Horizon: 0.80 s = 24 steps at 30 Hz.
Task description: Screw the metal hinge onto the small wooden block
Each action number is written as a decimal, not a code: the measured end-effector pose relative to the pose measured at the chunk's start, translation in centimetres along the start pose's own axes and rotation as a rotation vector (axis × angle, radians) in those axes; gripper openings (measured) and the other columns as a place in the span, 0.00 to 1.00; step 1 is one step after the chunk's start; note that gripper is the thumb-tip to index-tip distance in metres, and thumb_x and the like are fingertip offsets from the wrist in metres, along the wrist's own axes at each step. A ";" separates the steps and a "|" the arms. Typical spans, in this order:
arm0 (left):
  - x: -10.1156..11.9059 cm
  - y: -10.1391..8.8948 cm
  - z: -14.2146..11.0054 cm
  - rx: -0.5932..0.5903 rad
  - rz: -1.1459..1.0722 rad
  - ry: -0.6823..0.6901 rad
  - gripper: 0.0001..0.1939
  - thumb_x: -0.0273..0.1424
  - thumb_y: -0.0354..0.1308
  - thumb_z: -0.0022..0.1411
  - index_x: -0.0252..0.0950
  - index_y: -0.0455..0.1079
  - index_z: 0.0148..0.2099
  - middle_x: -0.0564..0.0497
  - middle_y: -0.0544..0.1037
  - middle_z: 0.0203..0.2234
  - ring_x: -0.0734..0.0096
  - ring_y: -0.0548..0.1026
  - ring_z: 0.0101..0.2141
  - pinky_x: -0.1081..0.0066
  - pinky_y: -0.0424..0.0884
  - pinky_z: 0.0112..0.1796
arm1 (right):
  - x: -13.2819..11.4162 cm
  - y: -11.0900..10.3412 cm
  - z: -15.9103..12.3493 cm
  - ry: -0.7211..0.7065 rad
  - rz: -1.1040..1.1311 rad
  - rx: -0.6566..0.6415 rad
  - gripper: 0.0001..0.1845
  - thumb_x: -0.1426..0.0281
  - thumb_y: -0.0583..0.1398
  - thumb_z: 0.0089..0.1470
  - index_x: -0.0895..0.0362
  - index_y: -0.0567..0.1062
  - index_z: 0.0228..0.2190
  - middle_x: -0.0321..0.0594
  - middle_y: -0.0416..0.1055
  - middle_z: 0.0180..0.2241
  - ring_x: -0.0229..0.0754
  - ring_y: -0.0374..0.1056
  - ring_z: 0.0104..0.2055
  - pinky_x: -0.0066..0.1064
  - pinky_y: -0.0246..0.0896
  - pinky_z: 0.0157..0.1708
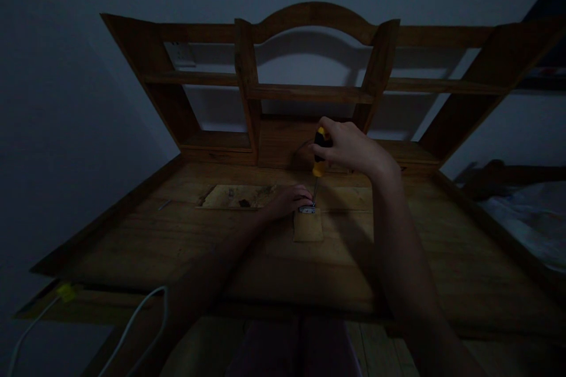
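My right hand (349,147) is closed round the top of a yellow and black screwdriver (319,165) that stands nearly upright. Its tip meets a small metal piece (306,210) at the far edge of a small light wooden block (308,226) on the wooden desk (265,259). My left hand (289,199) rests curled on the desk beside the metal piece, fingers pressed against it and the block. The light is dim, so fine detail of the metal piece is lost.
A wooden hutch with shelves (309,91) rises at the back of the desk. A flat pale board (239,196) with small dark bits lies left of the hands. A white cable (132,318) hangs off the front left edge. A bed (530,218) stands on the right.
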<state>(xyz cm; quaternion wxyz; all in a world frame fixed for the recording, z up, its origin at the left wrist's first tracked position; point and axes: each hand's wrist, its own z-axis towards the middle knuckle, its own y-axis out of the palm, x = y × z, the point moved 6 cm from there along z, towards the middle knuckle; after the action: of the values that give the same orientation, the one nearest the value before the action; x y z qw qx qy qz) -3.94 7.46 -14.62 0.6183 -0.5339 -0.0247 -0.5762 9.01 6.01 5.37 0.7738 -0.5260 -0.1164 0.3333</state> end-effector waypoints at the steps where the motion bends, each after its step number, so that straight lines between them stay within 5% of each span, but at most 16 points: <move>1: 0.0 0.0 0.0 0.000 0.000 -0.002 0.10 0.34 0.58 0.69 0.34 0.76 0.40 0.46 0.79 0.38 0.65 0.76 0.42 0.67 0.70 0.46 | 0.0 0.0 0.0 -0.002 0.026 -0.015 0.13 0.62 0.59 0.58 0.56 0.69 0.42 0.46 0.74 0.38 0.50 0.70 0.40 0.37 0.60 0.37; 11: 0.1 0.0 0.0 -0.013 0.007 -0.003 0.09 0.33 0.58 0.69 0.35 0.76 0.41 0.47 0.79 0.38 0.65 0.76 0.43 0.67 0.70 0.47 | -0.2 0.1 0.1 -0.030 -0.026 0.034 0.17 0.58 0.60 0.59 0.56 0.69 0.43 0.47 0.74 0.40 0.53 0.71 0.44 0.41 0.62 0.43; 17: -0.1 0.0 0.0 0.005 -0.016 -0.046 0.07 0.35 0.60 0.67 0.36 0.76 0.39 0.47 0.78 0.38 0.65 0.76 0.41 0.66 0.70 0.45 | -0.7 0.3 0.1 -0.082 0.002 0.024 0.11 0.67 0.60 0.55 0.54 0.67 0.40 0.45 0.70 0.44 0.51 0.69 0.46 0.42 0.62 0.47; 24: 0.6 -0.2 0.0 0.000 -0.019 -0.067 0.08 0.35 0.60 0.67 0.36 0.75 0.38 0.47 0.79 0.38 0.65 0.76 0.41 0.66 0.70 0.46 | -0.6 0.4 0.1 -0.059 -0.042 0.046 0.16 0.59 0.60 0.59 0.55 0.68 0.44 0.47 0.72 0.44 0.55 0.70 0.48 0.44 0.62 0.47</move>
<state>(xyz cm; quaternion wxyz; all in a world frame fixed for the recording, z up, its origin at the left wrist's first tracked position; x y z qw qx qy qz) -3.86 7.13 -14.12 0.6116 -0.5525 -0.0507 -0.5640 8.40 5.79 5.18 0.7888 -0.4953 -0.1425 0.3348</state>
